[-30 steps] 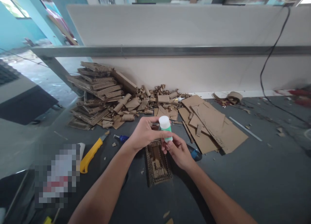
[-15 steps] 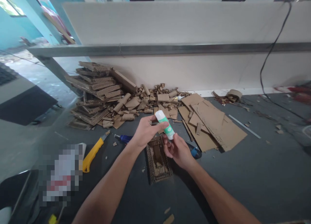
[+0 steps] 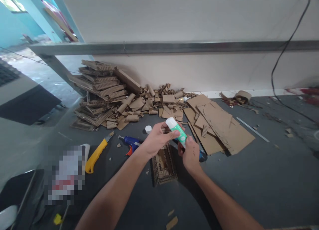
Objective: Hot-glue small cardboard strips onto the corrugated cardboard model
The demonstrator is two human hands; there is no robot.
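Observation:
A green and white glue stick [image 3: 177, 130] is tilted in the air between my two hands. My left hand [image 3: 159, 137] closes round its upper part, thumb across the label. The fingers of my right hand [image 3: 190, 153] grip its lower end. Beneath them lies a rectangular corrugated cardboard piece [image 3: 164, 176] with a raised layered border; my hands cover its far end. A white round cap [image 3: 148, 129] rests on the dark table beyond my left hand. Left of my left wrist is a blue glue gun [image 3: 131, 142] with an orange trigger.
A yellow utility knife [image 3: 96, 156] lies on the left, beside a blurred-out packet [image 3: 66, 173]. Stacked cardboard frames [image 3: 99, 93] and cardboard scraps [image 3: 149, 102] sit at the back. Flat cardboard sheets [image 3: 216, 123] and a metal ruler [image 3: 253, 129] are to the right.
Both hands and the glue stick have shifted slightly right and down in view. More of the glue gun shows, and the white cap has come into sight.

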